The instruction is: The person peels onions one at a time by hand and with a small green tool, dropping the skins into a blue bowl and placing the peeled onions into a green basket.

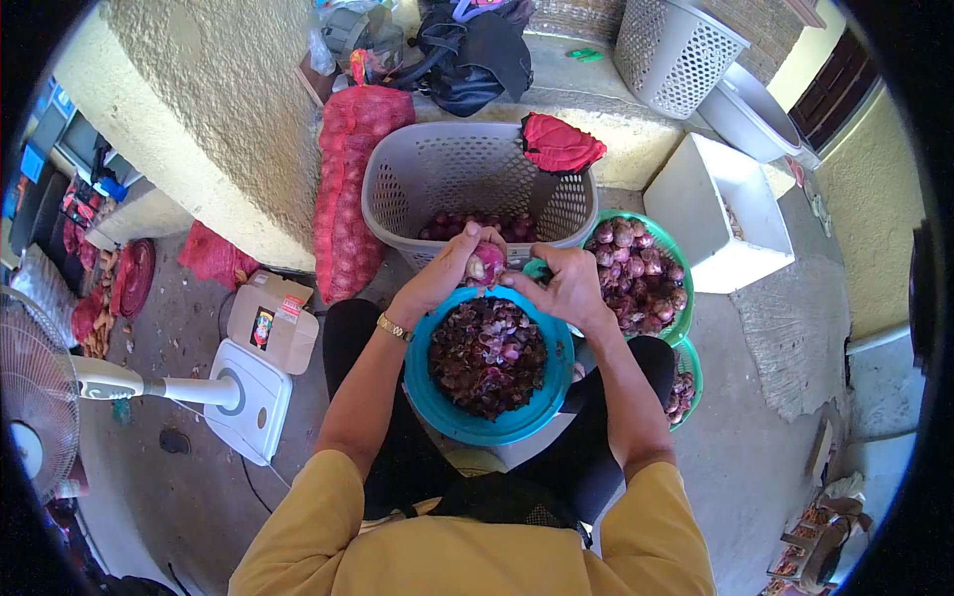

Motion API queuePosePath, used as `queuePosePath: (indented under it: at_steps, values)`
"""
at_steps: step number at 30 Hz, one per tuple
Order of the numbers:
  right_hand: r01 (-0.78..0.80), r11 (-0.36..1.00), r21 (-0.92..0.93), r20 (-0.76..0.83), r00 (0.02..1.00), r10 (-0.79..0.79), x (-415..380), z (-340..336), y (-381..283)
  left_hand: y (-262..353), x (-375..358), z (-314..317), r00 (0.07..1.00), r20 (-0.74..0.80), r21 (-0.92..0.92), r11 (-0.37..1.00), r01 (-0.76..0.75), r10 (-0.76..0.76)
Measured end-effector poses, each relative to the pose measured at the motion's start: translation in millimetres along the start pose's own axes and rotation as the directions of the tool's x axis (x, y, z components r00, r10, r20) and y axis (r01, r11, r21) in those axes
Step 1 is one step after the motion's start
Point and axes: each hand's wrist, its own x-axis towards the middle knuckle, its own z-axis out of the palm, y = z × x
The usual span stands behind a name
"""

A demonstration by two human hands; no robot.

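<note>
Above the blue basin, my left hand is closed around a red onion, part of its skin off and pale flesh showing. My right hand is closed on a small green thing that looks like a handle; no blade can be made out. The right thumb comes close to the onion's lower side. Dry onion skins fill the blue basin between my knees. Behind my hands stands a grey perforated basket with red onions at its bottom.
At the right, onions fill a green basket, with another green basket nearer. A red net sack leans by the wall. A white box stands right; a fan lies left. A red cloth hangs on the grey rim.
</note>
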Motion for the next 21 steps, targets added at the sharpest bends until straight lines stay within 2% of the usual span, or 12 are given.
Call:
queuePosePath:
  at_steps: [2, 6, 8, 10, 16, 21]
  values:
    - [-0.101, 0.991, -0.086, 0.049, 0.993, 0.106, -0.4, -0.9, 0.6, -0.5, -0.1, -0.4, 1.0, 0.011, -0.019, 1.0, 0.005, -0.005]
    - [-0.06, 0.997, -0.046, 0.023, 0.998, 0.061, 0.6, -0.2, 0.6, 0.0, -0.3, -0.9, 0.999, 0.01, 0.009, 1.0, 0.03, -0.03]
    - [-0.061, 0.994, -0.091, 0.041, 0.997, 0.065, -0.3, 0.8, 2.7, 1.2, -0.9, 0.4, 0.999, 0.007, 0.013, 0.999, 0.049, -0.049]
    - [-0.052, 0.996, -0.074, 0.038, 0.998, 0.055, 0.6, -0.2, 1.4, 5.4, -2.0, 3.9, 1.0, -0.018, 0.008, 1.0, 0.003, -0.003]
    - [-0.064, 0.995, -0.074, 0.051, 0.996, 0.068, 0.9, -0.1, 0.6, 5.3, -1.1, 2.0, 1.0, -0.007, 0.076, 0.997, 0.011, -0.01]
    - [-0.049, 0.997, -0.064, 0.056, 0.997, 0.052, 0.3, 1.1, 1.2, 7.6, -2.4, 2.2, 0.999, 0.014, 0.046, 0.998, 0.036, -0.037]
